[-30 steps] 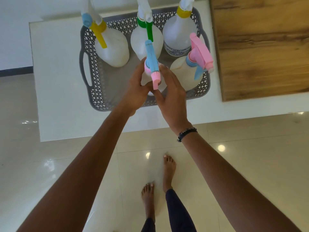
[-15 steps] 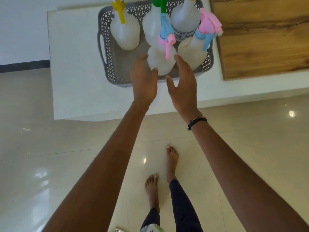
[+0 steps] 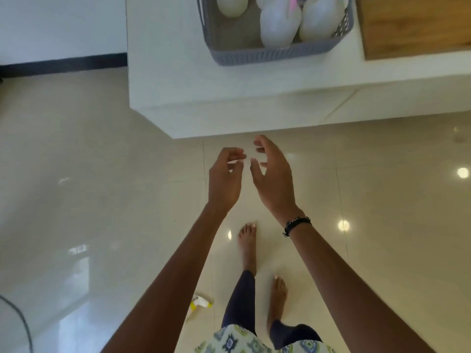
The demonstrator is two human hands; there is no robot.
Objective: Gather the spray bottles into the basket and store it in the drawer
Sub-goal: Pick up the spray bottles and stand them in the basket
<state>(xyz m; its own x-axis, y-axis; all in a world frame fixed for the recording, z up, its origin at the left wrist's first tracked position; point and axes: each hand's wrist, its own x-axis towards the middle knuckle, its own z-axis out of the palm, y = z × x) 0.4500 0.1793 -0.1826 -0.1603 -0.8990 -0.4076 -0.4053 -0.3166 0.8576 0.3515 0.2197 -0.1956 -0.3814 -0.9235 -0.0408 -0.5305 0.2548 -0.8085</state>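
Grip of left hand (image 3: 225, 179) and right hand (image 3: 274, 178) loosely open, empty.

A person is looking down from a head-worn camera at both bare forearms reaching forward over a glossy cream tiled floor (image 3: 102, 174). The left hand (image 3: 225, 178) is curling loosely, fingers bent and holding nothing. The right hand (image 3: 274, 174) is hovering just beside it, fingers spread and empty, with a dark beaded bracelet (image 3: 297, 225) circling the wrist. Beyond the hands, a grey perforated basket (image 3: 254, 56) is sitting on a white counter (image 3: 165, 72), holding white spray bottles (image 3: 276, 29) whose tops are running out of view. A wooden surface (image 3: 413, 26) is lying just right of the basket. Bare feet are showing below.
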